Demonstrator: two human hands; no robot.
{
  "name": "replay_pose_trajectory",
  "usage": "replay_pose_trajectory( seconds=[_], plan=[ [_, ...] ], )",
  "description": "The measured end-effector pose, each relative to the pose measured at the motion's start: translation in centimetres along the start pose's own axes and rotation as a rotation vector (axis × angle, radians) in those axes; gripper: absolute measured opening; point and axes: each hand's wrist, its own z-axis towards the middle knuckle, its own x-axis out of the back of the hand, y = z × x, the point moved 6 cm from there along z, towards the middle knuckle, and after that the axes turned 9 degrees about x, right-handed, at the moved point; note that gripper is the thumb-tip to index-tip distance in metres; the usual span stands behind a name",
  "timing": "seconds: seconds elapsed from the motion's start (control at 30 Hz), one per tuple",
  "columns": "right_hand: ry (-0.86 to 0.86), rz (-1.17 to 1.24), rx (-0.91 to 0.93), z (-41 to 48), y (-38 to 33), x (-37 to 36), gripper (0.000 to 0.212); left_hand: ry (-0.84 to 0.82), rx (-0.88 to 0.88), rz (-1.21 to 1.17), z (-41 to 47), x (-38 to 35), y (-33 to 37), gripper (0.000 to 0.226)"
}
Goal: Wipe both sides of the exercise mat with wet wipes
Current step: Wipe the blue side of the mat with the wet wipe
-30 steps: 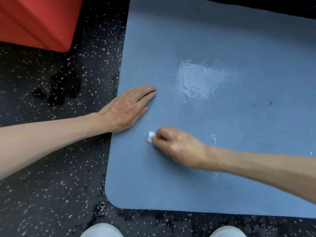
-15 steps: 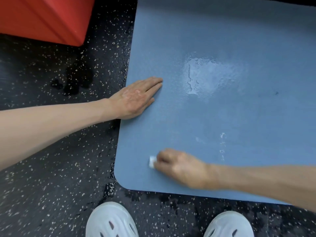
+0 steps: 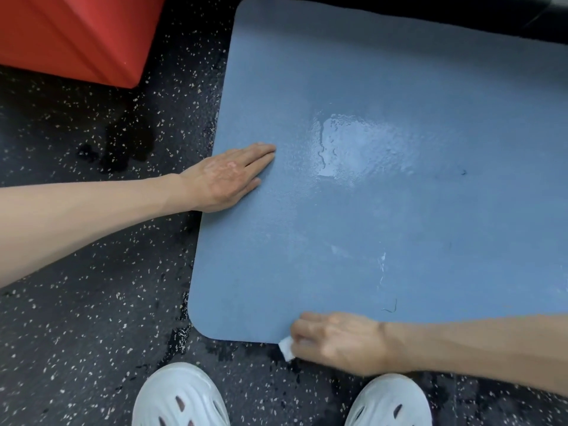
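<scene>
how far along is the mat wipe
Done: a wet patch shines in the middle of the mat, with streaks closer to the near edge. In hand: the right hand grips a wipe at the near edge, while the left hand presses flat at the left edge. Left: the far strip looks dry; the underside is hidden, so its state cannot be told.

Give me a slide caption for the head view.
Left hand presses the blue mat flat; right hand holds a wet wipe at its near edge.

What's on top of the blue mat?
Left hand flat at its left edge, glossy wet patch, right hand gripping small white wipe at near edge. Mat under hands hidden.
</scene>
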Motion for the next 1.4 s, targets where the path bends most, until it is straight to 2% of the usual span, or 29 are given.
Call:
replay_pose_trajectory(
  seconds=[0.07,0.17,0.2,0.27,0.43,0.5,0.6,0.67,0.7,0.73,0.83,0.9,1.0,1.07,1.1,1.17,1.27,1.33,1.4],
  plan=[
    [0.088,-0.055,-0.071,0.1,2.6,2.3,0.021,-0.004,0.001,0.005,0.0,0.0,0.2,0.059],
    [0.369,-0.099,-0.414,-0.9,8.2,8.1,0.028,-0.012,0.006,-0.002,0.1,0.1,0.2,0.058],
    [0.432,-0.132,-0.471,-1.2,9.0,8.8,0.029,-0.011,0.009,0.001,0.1,0.2,0.1,0.058],
    [0.391,-0.173,-0.415,-1.4,8.0,7.3,0.027,-0.007,0.009,0.009,0.1,0.4,-0.2,0.059],
    [0.019,-0.085,-0.059,-1.9,0.8,1.9,0.025,-0.045,0.02,0.02,0.0,0.2,-0.2,0.059],
    [0.083,-0.088,-0.031,-1.8,2.1,4.1,0.025,-0.053,0.023,0.015,0.1,0.1,0.0,0.06],
    [0.377,-0.124,-0.254,-2.1,7.8,9.6,0.037,-0.057,0.031,0.005,0.4,0.3,-0.1,0.059],
    [0.456,-0.201,-0.419,-3.1,10.0,10.9,0.027,-0.04,0.026,0.015,0.3,0.6,-0.2,0.059],
    [0.417,-0.239,-0.444,-3.1,9.6,9.8,0.025,-0.037,0.019,0.023,0.3,0.6,-0.2,0.06],
    [0.361,-0.181,-0.386,-3.1,8.3,7.7,0.025,-0.039,0.012,0.028,0.2,0.6,-0.3,0.062],
    [0.102,-0.171,-0.119,-2.2,2.9,4.0,0.029,-0.043,0.006,0.031,-0.2,0.2,-0.3,0.065],
    [0.208,-0.185,-0.101,-2.5,4.6,5.9,0.027,-0.03,0.002,0.028,-0.2,0.1,-0.2,0.062],
    [0.449,-0.296,-0.41,-3.0,11.5,12.0,0.036,0.009,0.006,0.015,0.1,0.5,-0.1,0.057],
    [0.566,-0.348,-0.489,-3.6,12.7,14.1,0.03,0.036,-0.004,0.013,0.1,0.8,-0.2,0.057],
    [0.514,-0.378,-0.482,-3.2,12.1,13.2,0.029,0.047,-0.014,0.018,0.0,0.8,-0.3,0.057],
    [0.39,-0.286,-0.377,-2.4,9.1,9.9,0.033,0.063,-0.023,0.03,-0.3,0.6,-0.5,0.056],
    [0.243,-0.206,-0.111,-1.3,5.6,7.1,0.032,0.062,-0.017,0.033,-0.5,0.2,-0.5,0.06],
    [0.308,-0.236,-0.184,-1.1,8.8,10.4,0.028,0.083,-0.018,0.025,-0.3,0.3,-0.5,0.055],
    [0.498,-0.358,-0.369,-1.6,13.4,14.9,0.023,0.119,-0.01,0.014,-0.1,0.5,-0.8,0.051]
  ],
)
